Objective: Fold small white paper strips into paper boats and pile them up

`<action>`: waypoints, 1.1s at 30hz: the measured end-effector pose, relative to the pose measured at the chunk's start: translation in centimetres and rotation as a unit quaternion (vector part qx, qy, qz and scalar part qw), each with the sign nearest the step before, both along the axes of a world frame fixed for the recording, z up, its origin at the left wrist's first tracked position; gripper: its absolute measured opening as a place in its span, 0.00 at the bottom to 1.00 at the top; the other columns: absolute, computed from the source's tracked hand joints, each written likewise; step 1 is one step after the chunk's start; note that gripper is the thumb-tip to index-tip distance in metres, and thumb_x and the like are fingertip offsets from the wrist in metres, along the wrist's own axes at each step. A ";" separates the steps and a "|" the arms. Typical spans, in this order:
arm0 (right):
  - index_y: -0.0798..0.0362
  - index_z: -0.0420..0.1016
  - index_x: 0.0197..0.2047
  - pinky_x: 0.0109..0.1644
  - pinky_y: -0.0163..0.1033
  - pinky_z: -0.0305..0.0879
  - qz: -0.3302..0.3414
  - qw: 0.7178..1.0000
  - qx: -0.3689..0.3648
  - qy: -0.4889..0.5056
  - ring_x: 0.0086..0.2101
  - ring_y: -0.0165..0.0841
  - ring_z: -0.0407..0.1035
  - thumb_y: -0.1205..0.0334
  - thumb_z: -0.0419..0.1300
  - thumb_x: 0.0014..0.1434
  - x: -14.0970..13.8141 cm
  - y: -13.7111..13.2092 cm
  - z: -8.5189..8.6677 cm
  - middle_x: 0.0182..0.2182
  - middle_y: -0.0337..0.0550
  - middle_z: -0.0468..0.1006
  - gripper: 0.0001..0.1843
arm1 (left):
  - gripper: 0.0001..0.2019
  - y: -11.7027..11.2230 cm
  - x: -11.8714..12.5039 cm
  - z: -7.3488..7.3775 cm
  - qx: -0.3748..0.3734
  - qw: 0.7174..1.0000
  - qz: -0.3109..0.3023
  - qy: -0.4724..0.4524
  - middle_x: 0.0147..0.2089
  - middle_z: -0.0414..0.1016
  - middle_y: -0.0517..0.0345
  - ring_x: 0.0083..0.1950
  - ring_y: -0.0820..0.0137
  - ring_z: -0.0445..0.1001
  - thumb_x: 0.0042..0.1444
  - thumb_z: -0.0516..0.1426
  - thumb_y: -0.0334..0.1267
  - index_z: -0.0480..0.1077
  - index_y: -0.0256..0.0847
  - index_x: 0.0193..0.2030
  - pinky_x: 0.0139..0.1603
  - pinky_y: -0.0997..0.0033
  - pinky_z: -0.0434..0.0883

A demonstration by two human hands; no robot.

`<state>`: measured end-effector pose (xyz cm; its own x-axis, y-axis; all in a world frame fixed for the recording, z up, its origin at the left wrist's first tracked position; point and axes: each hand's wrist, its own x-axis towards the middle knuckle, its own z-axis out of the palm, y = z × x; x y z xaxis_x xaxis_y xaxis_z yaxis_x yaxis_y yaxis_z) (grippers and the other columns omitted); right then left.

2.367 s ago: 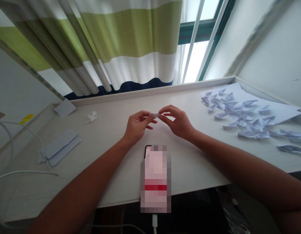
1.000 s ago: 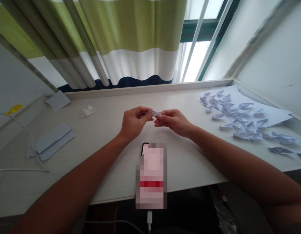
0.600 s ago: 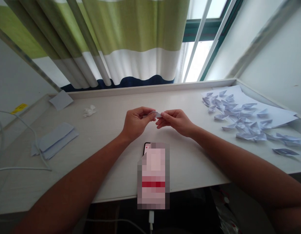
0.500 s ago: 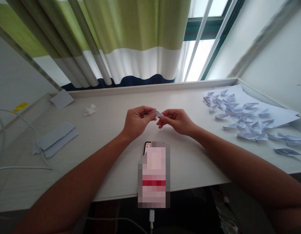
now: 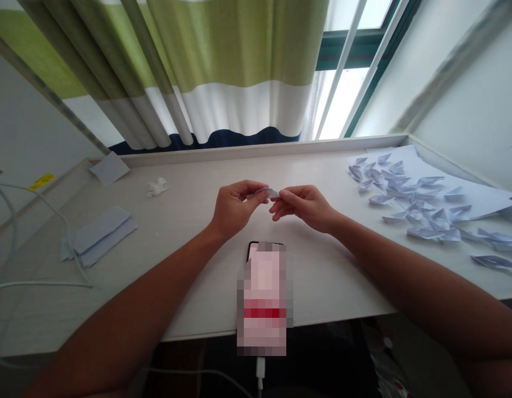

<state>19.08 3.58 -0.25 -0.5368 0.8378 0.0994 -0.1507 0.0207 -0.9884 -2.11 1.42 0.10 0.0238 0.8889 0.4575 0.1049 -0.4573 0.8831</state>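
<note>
You hold a small folded paper piece (image 5: 267, 193) between both hands at a pale desk (image 5: 189, 237) under a window (image 5: 343, 105). The piece is lifted just above the desktop, near its middle. Your left hand (image 5: 233, 207) pinches the left end between thumb and fingertips, with the other fingers curled in. Your right hand (image 5: 306, 205) grips the right end the same way. The fingertips of the two hands nearly meet over the paper and hide much of it, so its exact shape cannot be told.

Directly below your hands, near the desk's front edge, lies a phone (image 5: 264, 298) with its screen blurred out. A white charging cable (image 5: 261, 371) is plugged into its near end.

To your right, a scatter of folded paper shapes (image 5: 405, 193) spreads over the desk. Part of it lies on a large white sheet (image 5: 484, 190) in the far right corner.

To your left, well apart from your hands, sits a stack of paper slips (image 5: 99, 236), and a white cord (image 5: 40, 284) runs past its near edge. Farther back on that side lie a crumpled paper scrap (image 5: 157, 187) and a paper square (image 5: 109, 167), close to the desk's raised back rim.

A curtain (image 5: 223, 66) striped green, white and navy hangs behind the desk and covers the left part of the window.
</note>
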 end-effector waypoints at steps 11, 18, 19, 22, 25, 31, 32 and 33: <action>0.53 0.82 0.34 0.40 0.43 0.79 -0.061 0.976 0.163 -0.127 0.30 0.34 0.82 0.44 0.70 0.66 0.2 -0.4 0.4 0.29 0.43 0.86 0.20 | 0.15 -0.3 0.2 0.3 -0.070 0.996 -0.063 -0.007 0.36 0.87 0.54 0.36 0.64 0.86 0.55 0.74 0.43 0.82 0.41 0.46 0.42 0.61 0.84; 0.53 0.81 0.35 0.38 0.45 0.80 -0.113 0.978 0.158 -0.077 0.29 0.35 0.81 0.38 0.70 0.65 -0.1 -0.4 0.4 0.29 0.44 0.86 0.24 | 0.20 0.1 0.2 0.1 -0.027 0.998 -0.009 -0.063 0.48 0.86 0.58 0.36 0.70 0.85 0.54 0.74 0.40 0.69 0.45 0.44 0.43 0.66 0.82; 0.53 0.81 0.35 0.37 0.45 0.80 -0.120 0.978 0.156 -0.071 0.28 0.35 0.81 0.38 0.70 0.65 -0.2 -0.4 0.4 0.29 0.44 0.86 0.24 | 0.19 0.2 0.1 0.0 -0.018 0.998 0.003 -0.063 0.47 0.85 0.58 0.36 0.71 0.85 0.55 0.74 0.40 0.68 0.44 0.42 0.43 0.66 0.82; 0.53 0.81 0.35 0.36 0.44 0.79 -0.132 0.977 0.159 -0.060 0.27 0.35 0.81 0.39 0.70 0.65 -0.2 -0.4 0.4 0.29 0.44 0.86 0.23 | 0.15 0.3 -0.1 -0.3 -0.014 0.999 0.018 -0.033 0.42 0.85 0.56 0.36 0.69 0.84 0.58 0.73 0.44 0.71 0.43 0.39 0.42 0.66 0.82; 0.53 0.81 0.36 0.36 0.44 0.80 -0.136 0.975 0.169 -0.054 0.27 0.35 0.81 0.39 0.70 0.66 -0.3 -0.4 0.4 0.30 0.45 0.86 0.23 | 0.14 0.2 -0.1 -0.3 -0.028 0.999 0.030 -0.008 0.39 0.85 0.54 0.37 0.66 0.85 0.59 0.73 0.47 0.78 0.41 0.42 0.40 0.65 0.81; 0.53 0.80 0.36 0.36 0.43 0.78 -0.143 0.972 0.177 -0.062 0.27 0.34 0.81 0.39 0.68 0.67 -0.4 -0.5 0.2 0.30 0.45 0.86 0.24 | 0.19 0.2 0.1 -0.5 -0.057 0.997 0.049 -0.029 0.40 0.87 0.52 0.37 0.66 0.85 0.55 0.74 0.48 0.83 0.39 0.47 0.39 0.66 0.80; 0.53 0.80 0.36 0.36 0.43 0.78 -0.144 0.971 0.178 -0.064 0.27 0.34 0.80 0.39 0.68 0.67 -0.4 -0.5 0.2 0.30 0.45 0.86 0.24 | 0.18 0.3 0.1 -0.6 -0.057 0.997 0.051 -0.027 0.39 0.86 0.52 0.37 0.67 0.84 0.55 0.74 0.48 0.83 0.39 0.47 0.39 0.66 0.79; 0.53 0.80 0.36 0.36 0.43 0.78 -0.146 0.971 0.179 -0.065 0.27 0.33 0.80 0.39 0.68 0.67 -0.4 -0.5 0.2 0.30 0.45 0.86 0.24 | 0.17 0.4 0.0 -0.6 -0.055 0.997 0.054 -0.023 0.38 0.86 0.53 0.36 0.68 0.82 0.55 0.74 0.48 0.84 0.39 0.45 0.38 0.67 0.79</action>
